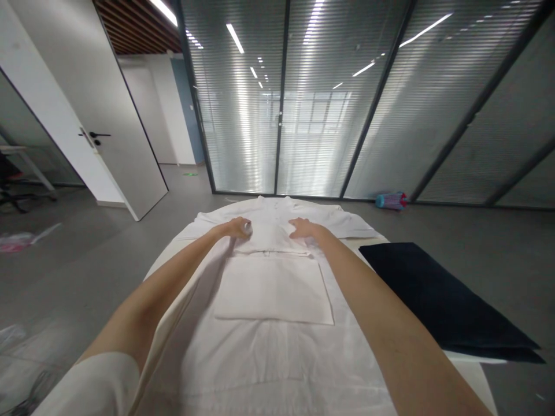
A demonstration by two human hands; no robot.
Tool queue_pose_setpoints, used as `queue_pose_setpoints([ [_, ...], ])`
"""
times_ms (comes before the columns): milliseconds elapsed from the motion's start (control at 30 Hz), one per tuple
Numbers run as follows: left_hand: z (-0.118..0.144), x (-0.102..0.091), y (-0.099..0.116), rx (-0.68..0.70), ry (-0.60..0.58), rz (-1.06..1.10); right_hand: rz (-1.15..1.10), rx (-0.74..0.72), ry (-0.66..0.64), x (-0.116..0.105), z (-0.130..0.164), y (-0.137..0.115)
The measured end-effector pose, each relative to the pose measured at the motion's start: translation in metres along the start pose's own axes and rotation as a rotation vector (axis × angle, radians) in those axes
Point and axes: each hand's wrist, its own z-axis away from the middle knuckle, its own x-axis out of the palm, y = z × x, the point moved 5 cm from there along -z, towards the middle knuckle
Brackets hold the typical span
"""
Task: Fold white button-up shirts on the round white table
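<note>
A white long-sleeved garment (260, 358) lies spread out with its collar end away from me and its sleeves out to the sides. On its middle rests a flat white rectangular piece (273, 289); I cannot tell whether it is cloth or board. Just beyond that, a white cloth section (271, 234) lies between my hands, its near edge slightly raised. My left hand (237, 227) is closed on the left side of this cloth, thumb and fingers pinching it. My right hand (302, 227) grips the opposite side with bent fingers, its fingertips partly hidden in the fabric.
A round pale table (474, 375) carries the garment. Dark navy folded cloth (433, 294) lies at its right edge, partly overhanging. Beyond stand glass partitions (243, 144) with blinds, an open door (104, 115) and a blue-and-pink bundle (390, 201) on the floor.
</note>
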Motion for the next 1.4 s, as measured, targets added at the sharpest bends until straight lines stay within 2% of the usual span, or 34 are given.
queue_pose_setpoints([
  [133, 0.003, -0.016, 0.009, -0.032, 0.051, -0.068, 0.016, 0.021, 0.082, -0.009, 0.011, -0.007],
  [233, 0.026, -0.033, 0.020, -0.033, 0.152, -0.096, 0.012, 0.006, 0.218, -0.022, 0.030, -0.012],
  [367, 0.084, -0.058, 0.039, 0.046, 0.413, -0.101, -0.040, -0.168, 0.519, -0.048, 0.075, -0.019],
  [467, 0.136, -0.062, 0.052, 0.189, 0.481, -0.065, -0.013, -0.360, 0.690, -0.052, 0.126, -0.026],
  [533, 0.170, -0.055, 0.059, 0.333, 0.468, -0.043, 0.042, -0.465, 0.755, -0.040, 0.163, -0.031],
  [633, 0.212, -0.032, 0.065, 0.534, 0.412, -0.063, 0.117, -0.620, 0.769, -0.006, 0.213, -0.038],
  [700, 0.231, -0.016, 0.066, 0.605, 0.377, -0.094, 0.123, -0.722, 0.743, 0.019, 0.234, -0.039],
  [767, 0.242, -0.002, 0.064, 0.616, 0.375, -0.103, 0.071, -0.770, 0.740, 0.039, 0.240, -0.036],
  [900, 0.237, 0.008, 0.053, 0.515, 0.437, -0.033, -0.205, -0.683, 0.768, 0.053, 0.212, -0.012],
  [967, 0.224, 0.009, 0.044, 0.464, 0.466, 0.039, -0.342, -0.608, 0.721, 0.056, 0.185, 0.000],
  [1033, 0.206, 0.009, 0.035, 0.433, 0.443, 0.135, -0.407, -0.531, 0.619, 0.058, 0.161, 0.009],
  [1100, 0.186, 0.010, 0.028, 0.417, 0.362, 0.228, -0.378, -0.490, 0.508, 0.058, 0.144, 0.011],
  [1200, 0.167, 0.006, 0.030, 0.462, 0.236, 0.266, -0.226, -0.496, 0.428, 0.055, 0.138, 0.008],
  [1333, 0.161, 0.004, 0.041, 0.561, 0.122, 0.131, -0.005, -0.471, 0.388, 0.055, 0.140, 0.005],
  [1400, 0.160, 0.006, 0.043, 0.571, 0.109, 0.042, 0.068, -0.457, 0.389, 0.058, 0.141, 0.005],
])
